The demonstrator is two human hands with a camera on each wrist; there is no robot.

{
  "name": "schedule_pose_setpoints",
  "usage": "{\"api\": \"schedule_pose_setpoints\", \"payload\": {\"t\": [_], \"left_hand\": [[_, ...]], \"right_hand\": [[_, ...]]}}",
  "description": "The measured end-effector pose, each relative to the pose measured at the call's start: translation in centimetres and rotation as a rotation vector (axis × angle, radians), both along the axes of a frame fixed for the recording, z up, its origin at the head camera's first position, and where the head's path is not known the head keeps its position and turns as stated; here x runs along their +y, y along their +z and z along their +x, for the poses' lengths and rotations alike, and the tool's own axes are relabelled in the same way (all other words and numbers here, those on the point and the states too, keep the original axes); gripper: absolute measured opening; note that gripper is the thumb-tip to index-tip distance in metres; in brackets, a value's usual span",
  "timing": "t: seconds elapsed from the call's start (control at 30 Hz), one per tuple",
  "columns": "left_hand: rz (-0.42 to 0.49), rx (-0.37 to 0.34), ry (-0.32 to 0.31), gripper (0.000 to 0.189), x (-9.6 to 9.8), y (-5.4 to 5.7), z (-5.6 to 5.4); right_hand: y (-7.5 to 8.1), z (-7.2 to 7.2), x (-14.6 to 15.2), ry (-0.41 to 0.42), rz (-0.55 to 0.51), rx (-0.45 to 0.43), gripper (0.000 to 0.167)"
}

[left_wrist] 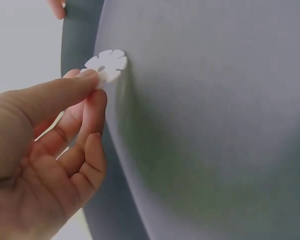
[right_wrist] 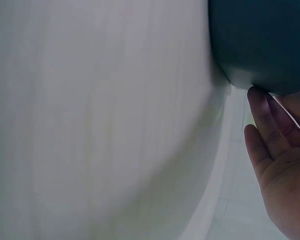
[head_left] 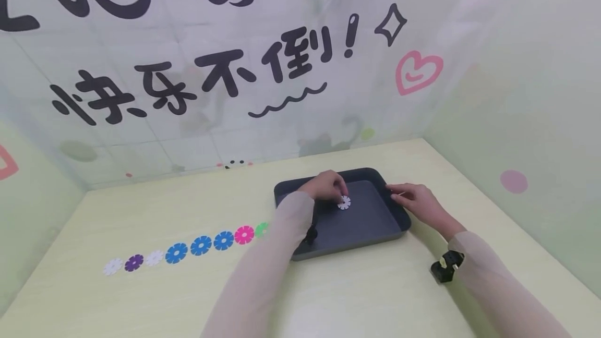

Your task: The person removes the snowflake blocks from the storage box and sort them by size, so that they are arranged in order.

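Between thumb and fingertips, my left hand point(head_left: 325, 185) pinches a white flower-shaped plastic disc point(head_left: 346, 205) with notched edges. In the left wrist view the disc point(left_wrist: 112, 62) appears over the dark floor of the tray, petals pointing away from the fingers. The dark grey rectangular tray point(head_left: 361, 231) lies on the table, its left part partly covered by my left forearm. My right hand point(head_left: 420, 205) grips the tray's right rim with thumb and fingers. In the right wrist view, fingertips point(right_wrist: 257, 97) touch the tray's outer wall point(right_wrist: 262, 45).
Left of the tray runs a row of similar discs: a white disc point(head_left: 113, 266), a purple disc point(head_left: 129, 263), another white, several blue, a pink disc point(head_left: 238, 236) and a green disc point(head_left: 260, 231) partly behind my left sleeve. Printed walls point(head_left: 469, 93) enclose the table.
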State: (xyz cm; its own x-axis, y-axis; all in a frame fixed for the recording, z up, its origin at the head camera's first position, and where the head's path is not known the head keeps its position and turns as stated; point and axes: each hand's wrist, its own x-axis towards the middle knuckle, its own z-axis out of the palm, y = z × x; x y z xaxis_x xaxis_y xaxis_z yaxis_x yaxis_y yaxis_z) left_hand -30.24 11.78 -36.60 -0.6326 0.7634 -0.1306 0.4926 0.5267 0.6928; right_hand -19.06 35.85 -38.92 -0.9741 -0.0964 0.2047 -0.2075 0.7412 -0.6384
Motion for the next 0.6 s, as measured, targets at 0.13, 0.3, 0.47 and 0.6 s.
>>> {"api": "schedule_pose_setpoints", "payload": {"t": [0.13, 0.3, 0.47, 0.6], "left_hand": [[0.012, 0.033, -0.01, 0.014, -2.2, 1.1, 0.1], [0.048, 0.116, -0.032, 0.013, -5.5, 2.4, 0.0], [0.057, 0.13, -0.014, 0.012, -9.2, 3.9, 0.2], [0.068, 0.129, 0.014, 0.012, -12.9, 4.7, 0.5]], "right_hand": [[0.2, 0.0, -0.1, 0.003, 0.009, -0.001, 0.032], [0.2, 0.0, -0.1, 0.009, 0.021, 0.008, 0.032], [0.1, 0.0, 0.0, 0.007, 0.023, 0.013, 0.032], [0.0, 0.0, 0.0, 0.012, 0.016, 0.004, 0.032]]}}
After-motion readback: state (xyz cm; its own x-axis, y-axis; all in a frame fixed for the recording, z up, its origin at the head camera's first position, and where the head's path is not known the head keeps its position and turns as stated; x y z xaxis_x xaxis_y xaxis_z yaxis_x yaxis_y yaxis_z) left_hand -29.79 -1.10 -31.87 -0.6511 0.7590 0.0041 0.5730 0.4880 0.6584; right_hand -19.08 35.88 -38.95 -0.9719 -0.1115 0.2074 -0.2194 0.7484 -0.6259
